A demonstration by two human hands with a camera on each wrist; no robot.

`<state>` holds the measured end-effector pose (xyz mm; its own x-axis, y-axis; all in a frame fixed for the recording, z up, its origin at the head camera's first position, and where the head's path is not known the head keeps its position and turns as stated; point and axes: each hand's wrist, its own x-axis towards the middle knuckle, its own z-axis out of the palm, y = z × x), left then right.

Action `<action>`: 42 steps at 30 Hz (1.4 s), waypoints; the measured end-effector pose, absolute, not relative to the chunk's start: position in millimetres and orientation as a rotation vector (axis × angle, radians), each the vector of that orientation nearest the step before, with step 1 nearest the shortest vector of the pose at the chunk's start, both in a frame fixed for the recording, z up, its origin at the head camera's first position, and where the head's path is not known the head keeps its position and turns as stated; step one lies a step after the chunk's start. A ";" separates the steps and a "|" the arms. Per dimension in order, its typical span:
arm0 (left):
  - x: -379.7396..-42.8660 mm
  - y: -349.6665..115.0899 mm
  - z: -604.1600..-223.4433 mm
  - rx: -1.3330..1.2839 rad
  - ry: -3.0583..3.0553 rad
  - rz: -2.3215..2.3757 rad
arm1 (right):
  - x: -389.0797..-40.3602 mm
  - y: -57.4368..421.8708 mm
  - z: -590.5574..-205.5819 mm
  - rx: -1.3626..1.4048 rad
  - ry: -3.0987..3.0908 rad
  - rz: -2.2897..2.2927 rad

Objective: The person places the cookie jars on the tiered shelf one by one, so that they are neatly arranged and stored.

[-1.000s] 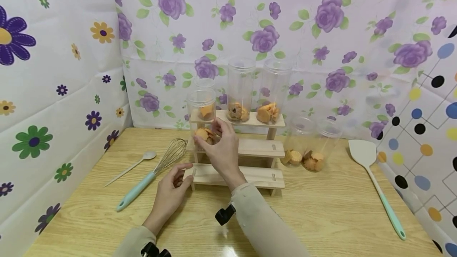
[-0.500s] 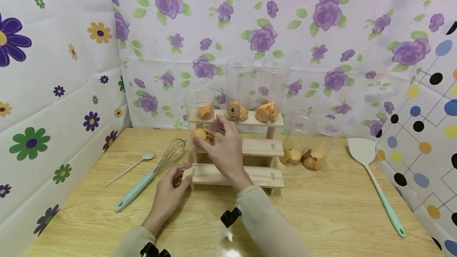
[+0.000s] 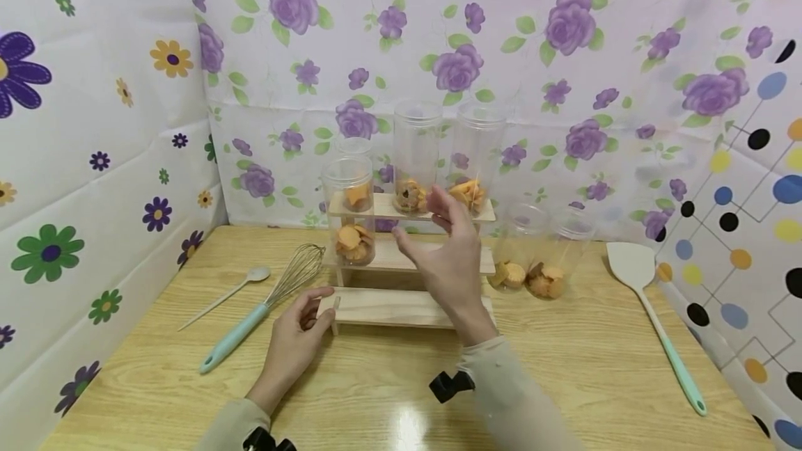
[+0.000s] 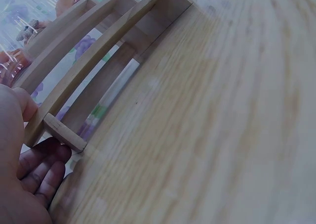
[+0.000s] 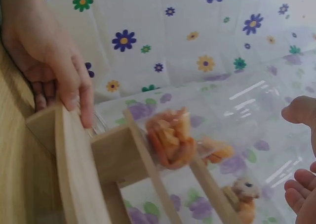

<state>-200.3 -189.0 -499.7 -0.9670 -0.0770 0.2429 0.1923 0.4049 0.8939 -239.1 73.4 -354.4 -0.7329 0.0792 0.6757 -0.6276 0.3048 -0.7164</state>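
Note:
A three-step wooden rack (image 3: pixel 382 306) stands on the table. At its front left corner my left hand (image 3: pixel 293 346) grips the end of the lowest step; in the left wrist view the thumb lies along the board and the fingers (image 4: pixel 47 177) curl by its end. A clear plastic jar (image 3: pixel 349 218) with biscuits in its bottom stands on the left of the middle step. My right hand (image 3: pixel 447 266) hovers over the right part of that step, fingers spread and holding nothing. In the right wrist view, its thumb (image 5: pixel 298 110) is apart from the jar.
Three clear jars of biscuits line the top step, including a middle jar (image 3: pixel 416 152). Right of the rack, two more jars (image 3: pixel 548 273) stand on the table. A whisk (image 3: pixel 263 308) and a spoon (image 3: pixel 228 296) lie left, a spatula (image 3: pixel 654 326) far right.
My right hand has let go of the biscuit jar on the middle step and moved right, its fingers opening. The jar stays on the step. My left hand keeps its place at the rack's corner.

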 end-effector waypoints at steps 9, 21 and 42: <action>-200.2 -188.7 -499.2 -0.106 -2.410 -1.584 | -232.9 117.9 -336.5 0.434 -1.904 1.451; -200.1 -188.8 -499.9 -0.112 -2.407 -1.593 | -233.0 207.3 -328.9 0.266 -1.856 1.416; -199.7 -188.9 -499.5 -0.118 -2.405 -1.587 | -229.2 295.5 -366.3 -0.018 -1.996 1.381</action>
